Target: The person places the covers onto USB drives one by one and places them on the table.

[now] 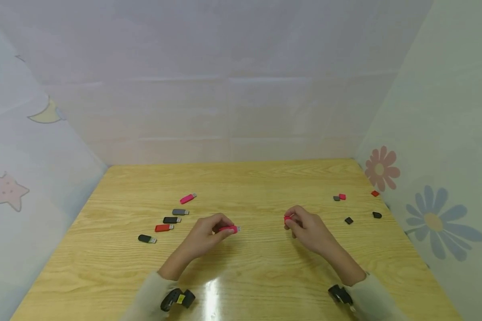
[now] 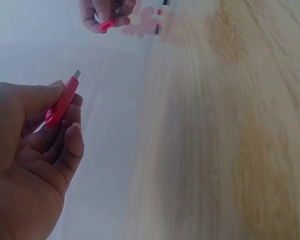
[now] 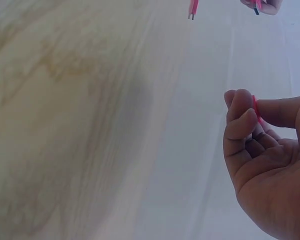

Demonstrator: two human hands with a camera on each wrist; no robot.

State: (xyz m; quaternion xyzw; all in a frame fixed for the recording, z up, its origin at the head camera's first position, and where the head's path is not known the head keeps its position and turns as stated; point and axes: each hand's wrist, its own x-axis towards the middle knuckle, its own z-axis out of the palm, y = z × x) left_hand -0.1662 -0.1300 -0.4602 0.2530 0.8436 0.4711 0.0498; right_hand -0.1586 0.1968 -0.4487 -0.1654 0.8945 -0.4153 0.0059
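At lower centre of the frame, the left hand [image 1: 206, 232] is pinching a pink USB stick [image 1: 229, 229], its metal plug [image 2: 77, 73] facing the right hand [image 1: 312, 229], which is gripping a small pink cap [image 1: 287, 218] well apart from it. A loosening pinch could be dropping the barely showing cap onto the surface [image 1: 257, 183]; crooked alignment could be scraping the plug. A second pink stick [image 1: 186, 199] at left and second pink cap [image 1: 342, 196] at right are lying apart, their matching colour possibly inviting a mix-up.

I get a white glare streak on the counter [image 1: 257, 187], faint soft shadows, and hazy wrist views
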